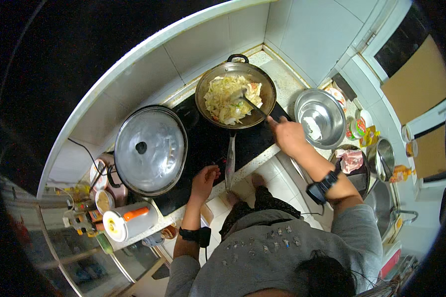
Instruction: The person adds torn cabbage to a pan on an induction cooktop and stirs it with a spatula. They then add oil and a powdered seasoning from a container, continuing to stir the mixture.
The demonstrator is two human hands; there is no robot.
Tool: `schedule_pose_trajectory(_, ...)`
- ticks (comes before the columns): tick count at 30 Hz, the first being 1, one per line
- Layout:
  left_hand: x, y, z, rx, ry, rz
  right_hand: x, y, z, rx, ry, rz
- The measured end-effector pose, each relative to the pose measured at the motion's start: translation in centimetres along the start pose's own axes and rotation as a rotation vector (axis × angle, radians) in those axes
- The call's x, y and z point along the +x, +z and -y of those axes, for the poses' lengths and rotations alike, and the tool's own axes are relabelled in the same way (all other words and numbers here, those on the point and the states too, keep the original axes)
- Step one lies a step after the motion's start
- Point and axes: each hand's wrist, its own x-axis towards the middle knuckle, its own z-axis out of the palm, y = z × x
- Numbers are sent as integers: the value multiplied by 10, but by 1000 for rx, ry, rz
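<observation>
A steel frying pan with a long handle (230,159) stands on the black cooktop (199,148), holding shredded cabbage (226,94) with bits of orange and green. My right hand (291,135) grips the black handle of a spatula (255,107), whose blade rests in the cabbage. Left of the pan's long handle, my left hand (204,180) hovers near the cooktop's front edge, fingers loosely curled; whether they are fully closed is unclear. Nothing shows in it. The large metal lid (152,148) with a dark knob lies to the left of the pan.
Right of the pan is a steel bowl (330,126) with a white patch inside. Farther right, raw meat (350,160) lies near a metal pot (381,159), seasoning containers and the sink (379,206). At left stands a white canister with an orange handle (141,221), near several bottles.
</observation>
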Motion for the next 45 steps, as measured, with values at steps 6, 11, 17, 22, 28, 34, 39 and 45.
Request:
schedule_pose_trajectory(6,-9,-7,21,-47,31,59,-64,-73,-3,143,58,26)
schedule_pose_trajectory(11,-9,-6,19,-98,13,134,-43,-68,23,120,110,196)
schedule_pose_trajectory(17,-9,-8,4,-121,21,80,-47,-51,1,253,114,10)
schedule_pose_trajectory(22,25,25,-7,-618,-240,174,-28,-42,-22,416,200,-159)
schedule_pose_trajectory(28,46,56,-32,-917,-375,407,10,2,-29,358,223,2)
schedule_pose_trajectory(34,35,95,-43,-762,-361,206,-35,-4,-61,362,66,-88)
schedule_pose_trajectory(39,36,105,-47,-717,-370,141,-37,-12,-53,290,19,-108)
schedule_pose_trajectory(45,42,113,-45,-653,-403,103,-17,-3,-54,329,94,-102)
